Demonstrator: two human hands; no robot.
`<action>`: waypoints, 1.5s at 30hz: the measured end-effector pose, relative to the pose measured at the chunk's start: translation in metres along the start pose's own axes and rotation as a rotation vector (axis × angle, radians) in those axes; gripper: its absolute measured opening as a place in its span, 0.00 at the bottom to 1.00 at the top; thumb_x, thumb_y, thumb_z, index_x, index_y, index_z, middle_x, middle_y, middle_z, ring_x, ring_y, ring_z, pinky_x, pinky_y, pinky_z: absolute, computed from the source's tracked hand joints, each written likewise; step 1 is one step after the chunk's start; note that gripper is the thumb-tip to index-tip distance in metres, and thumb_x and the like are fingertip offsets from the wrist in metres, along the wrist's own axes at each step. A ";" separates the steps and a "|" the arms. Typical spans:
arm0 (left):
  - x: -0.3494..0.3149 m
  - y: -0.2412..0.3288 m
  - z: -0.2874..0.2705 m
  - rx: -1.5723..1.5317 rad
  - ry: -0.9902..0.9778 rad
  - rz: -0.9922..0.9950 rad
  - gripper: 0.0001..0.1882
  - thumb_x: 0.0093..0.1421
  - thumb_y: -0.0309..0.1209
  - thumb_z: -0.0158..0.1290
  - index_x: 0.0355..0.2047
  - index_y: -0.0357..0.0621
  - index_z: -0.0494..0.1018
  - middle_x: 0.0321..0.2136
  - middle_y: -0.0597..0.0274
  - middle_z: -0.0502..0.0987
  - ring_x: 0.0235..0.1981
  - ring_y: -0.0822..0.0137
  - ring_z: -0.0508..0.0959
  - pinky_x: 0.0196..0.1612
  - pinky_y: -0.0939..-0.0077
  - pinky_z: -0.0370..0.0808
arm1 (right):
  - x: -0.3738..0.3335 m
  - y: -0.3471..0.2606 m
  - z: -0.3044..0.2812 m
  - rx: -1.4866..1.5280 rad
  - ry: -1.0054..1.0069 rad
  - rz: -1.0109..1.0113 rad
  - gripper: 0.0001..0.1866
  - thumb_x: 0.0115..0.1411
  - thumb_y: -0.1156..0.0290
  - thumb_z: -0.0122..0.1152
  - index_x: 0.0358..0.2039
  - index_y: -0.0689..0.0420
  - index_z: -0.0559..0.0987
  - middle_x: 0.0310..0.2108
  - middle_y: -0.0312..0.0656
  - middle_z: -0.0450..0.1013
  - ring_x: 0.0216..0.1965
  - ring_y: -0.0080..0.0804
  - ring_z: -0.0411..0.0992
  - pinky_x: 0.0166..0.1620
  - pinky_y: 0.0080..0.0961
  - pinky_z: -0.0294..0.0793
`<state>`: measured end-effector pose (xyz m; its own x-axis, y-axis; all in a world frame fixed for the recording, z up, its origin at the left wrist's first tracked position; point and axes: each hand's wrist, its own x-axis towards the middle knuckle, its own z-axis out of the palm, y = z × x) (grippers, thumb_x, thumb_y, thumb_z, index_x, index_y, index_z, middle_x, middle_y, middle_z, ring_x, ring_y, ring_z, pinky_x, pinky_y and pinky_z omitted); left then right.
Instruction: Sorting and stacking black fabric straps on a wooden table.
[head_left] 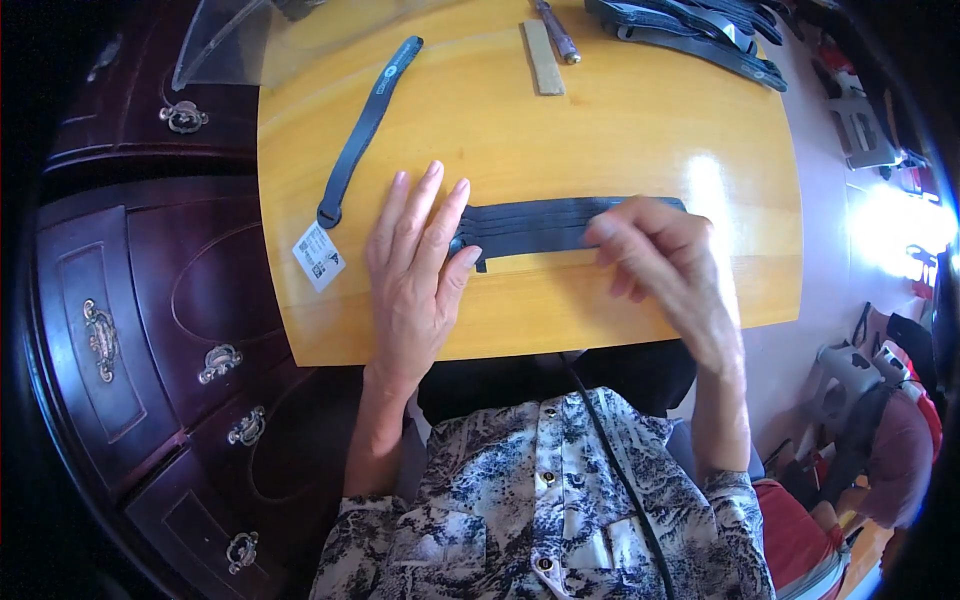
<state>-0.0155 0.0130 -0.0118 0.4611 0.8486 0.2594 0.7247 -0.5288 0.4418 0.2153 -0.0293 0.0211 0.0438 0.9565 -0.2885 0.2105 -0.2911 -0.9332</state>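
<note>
Several dark straps [530, 228] lie flat, closely side by side, across the front middle of the wooden table. My left hand [412, 265] rests at their left end with fingers stretched out, its thumb and forefinger beside the strap ends. Over the right part of the row, my right hand [660, 262] is curled, thumb against the bent fingers. Whether anything is pinched there is hidden. Left of my left hand lies a single dark strap [370, 125] with a slotted round end, and a white printed tag [319, 256] lies at that end.
A pile of dark straps [700, 35] sits at the table's far right. Beside it are a purple pen-like stick [558, 32] and a flat beige strip [543, 60]. Clear plastic [225, 45] covers the far left corner. Dark drawers [110, 350] stand left; another person [900, 455] is at right.
</note>
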 end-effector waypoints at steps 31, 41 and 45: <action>-0.019 -0.017 0.008 -0.218 0.108 0.110 0.12 0.46 0.16 0.61 0.32 0.40 0.79 0.37 0.60 0.79 0.40 0.61 0.77 0.41 0.72 0.76 | 0.012 0.011 -0.015 -0.324 0.290 0.160 0.21 0.62 0.57 0.59 0.19 0.61 0.77 0.11 0.35 0.66 0.12 0.17 0.63 0.17 0.18 0.61; -0.014 -0.010 -0.005 -0.237 0.187 0.027 0.10 0.47 0.17 0.61 0.31 0.38 0.77 0.36 0.58 0.78 0.40 0.60 0.77 0.41 0.71 0.75 | 0.005 -0.006 -0.009 -0.399 0.200 -0.099 0.21 0.60 0.60 0.61 0.19 0.64 0.75 0.11 0.38 0.61 0.15 0.21 0.58 0.21 0.23 0.60; -0.001 -0.020 0.002 -0.254 0.087 0.032 0.09 0.48 0.17 0.60 0.31 0.39 0.78 0.39 0.58 0.78 0.43 0.61 0.76 0.44 0.71 0.74 | 0.015 -0.008 0.019 -0.561 0.099 -0.223 0.18 0.56 0.58 0.63 0.19 0.59 0.75 0.14 0.43 0.69 0.16 0.38 0.69 0.23 0.31 0.66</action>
<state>-0.0295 0.0223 -0.0228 0.4281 0.8355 0.3446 0.5534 -0.5438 0.6309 0.1955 -0.0128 0.0201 0.0240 0.9983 -0.0530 0.7063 -0.0544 -0.7058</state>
